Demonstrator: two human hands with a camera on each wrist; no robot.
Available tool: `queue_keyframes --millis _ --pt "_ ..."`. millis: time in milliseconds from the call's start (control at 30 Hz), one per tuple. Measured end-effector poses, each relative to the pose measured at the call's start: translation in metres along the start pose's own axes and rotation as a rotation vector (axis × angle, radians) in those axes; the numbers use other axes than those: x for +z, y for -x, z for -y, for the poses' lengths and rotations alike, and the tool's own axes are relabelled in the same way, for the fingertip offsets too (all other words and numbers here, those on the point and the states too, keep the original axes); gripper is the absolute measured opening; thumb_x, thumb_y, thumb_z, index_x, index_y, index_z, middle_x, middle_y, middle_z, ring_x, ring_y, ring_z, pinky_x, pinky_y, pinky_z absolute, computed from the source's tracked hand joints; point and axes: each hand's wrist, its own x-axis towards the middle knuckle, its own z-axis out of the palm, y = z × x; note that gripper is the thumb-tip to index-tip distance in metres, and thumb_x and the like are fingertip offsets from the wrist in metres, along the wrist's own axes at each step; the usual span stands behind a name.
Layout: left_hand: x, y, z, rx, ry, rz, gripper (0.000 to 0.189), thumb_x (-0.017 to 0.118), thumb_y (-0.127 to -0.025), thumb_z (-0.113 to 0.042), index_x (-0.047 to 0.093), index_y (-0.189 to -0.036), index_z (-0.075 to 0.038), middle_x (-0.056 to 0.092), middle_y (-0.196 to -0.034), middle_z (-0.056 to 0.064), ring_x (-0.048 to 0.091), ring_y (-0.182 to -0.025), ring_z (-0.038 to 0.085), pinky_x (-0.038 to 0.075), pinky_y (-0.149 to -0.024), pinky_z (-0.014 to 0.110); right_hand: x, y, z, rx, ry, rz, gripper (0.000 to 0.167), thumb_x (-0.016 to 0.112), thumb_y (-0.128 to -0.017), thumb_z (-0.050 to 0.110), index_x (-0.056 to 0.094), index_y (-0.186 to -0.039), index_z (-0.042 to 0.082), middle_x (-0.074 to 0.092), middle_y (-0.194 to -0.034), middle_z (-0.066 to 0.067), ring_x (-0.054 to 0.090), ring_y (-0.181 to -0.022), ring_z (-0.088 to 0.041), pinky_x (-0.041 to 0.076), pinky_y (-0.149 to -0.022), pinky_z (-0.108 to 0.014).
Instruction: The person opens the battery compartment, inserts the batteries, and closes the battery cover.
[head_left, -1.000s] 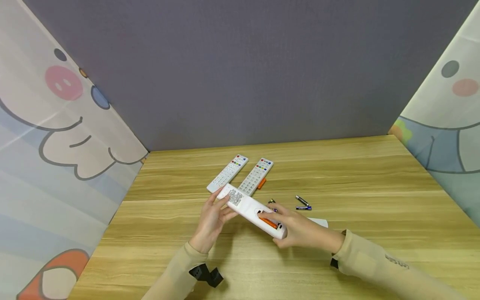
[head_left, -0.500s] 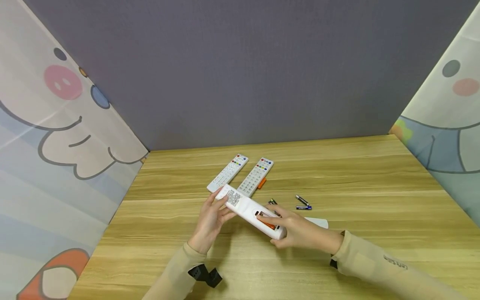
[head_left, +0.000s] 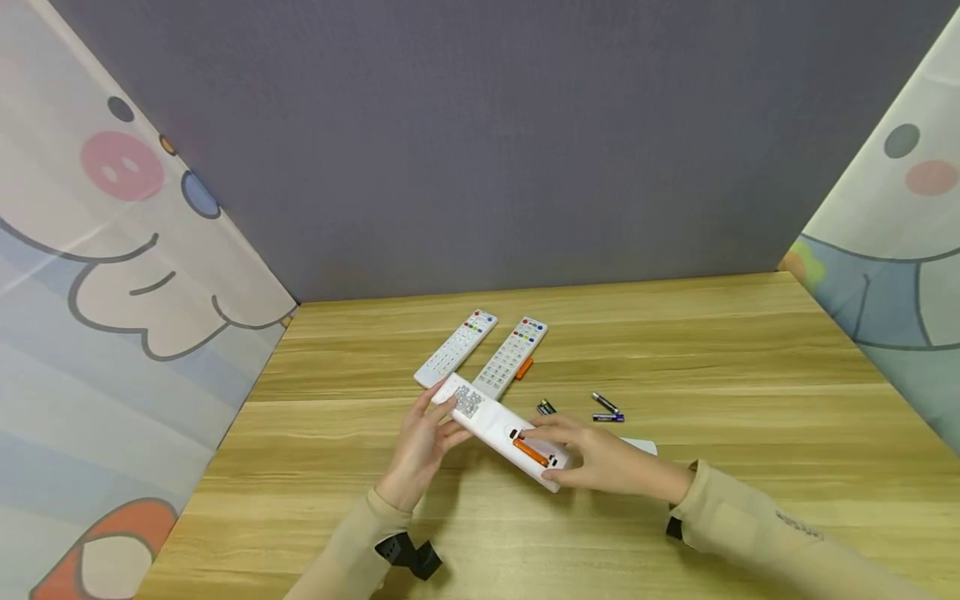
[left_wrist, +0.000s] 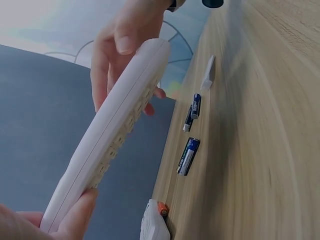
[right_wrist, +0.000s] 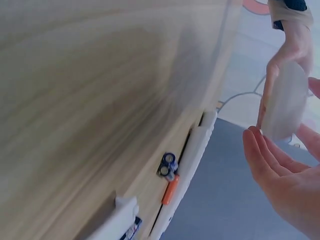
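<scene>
My left hand [head_left: 415, 454] grips a white remote control [head_left: 491, 421] by its far-left end, thumb on top. The remote is tilted above the table with its back upward and its battery compartment uncovered. An orange battery [head_left: 531, 452] lies in the compartment. My right hand [head_left: 600, 456] holds the remote's near-right end, with a fingertip at the compartment's upper edge and the thumb at the lower edge. In the left wrist view the right hand [left_wrist: 117, 55] spans that end, and buttons show on the remote's underside. The left hand [left_wrist: 60, 220] pinches the other end.
Two white remotes, one at left [head_left: 456, 348] and one at right [head_left: 512, 357], lie face up behind the hands. An orange battery [head_left: 524, 368] lies beside the right one. Several dark batteries [head_left: 606, 403] lie farther right. A white cover [head_left: 640, 445] is partly behind the right hand.
The right fingertip has shifted off the orange battery toward the compartment's upper edge, exposing more of the battery. The remote's near-right end has turned slightly downward. The left hand keeps its grip.
</scene>
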Motion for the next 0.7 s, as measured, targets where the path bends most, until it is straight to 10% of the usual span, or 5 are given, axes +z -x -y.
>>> queue_keyframes --millis 700 --pt "-0.012 -0.002 -0.003 0.002 0.011 -0.029 0.046 0.046 -0.088 0.000 0.032 -0.132 0.000 0.057 -0.092 0.009 0.063 -0.068 0.018 0.056 -0.067 0.033 -0.036 0.006 -0.036 0.161 0.003 -0.059 0.022 0.056 -0.083 0.001 0.061 -0.104 -0.002 0.062 -0.103 -0.012 0.059 -0.086 -0.019 0.053 -0.073 -0.032"
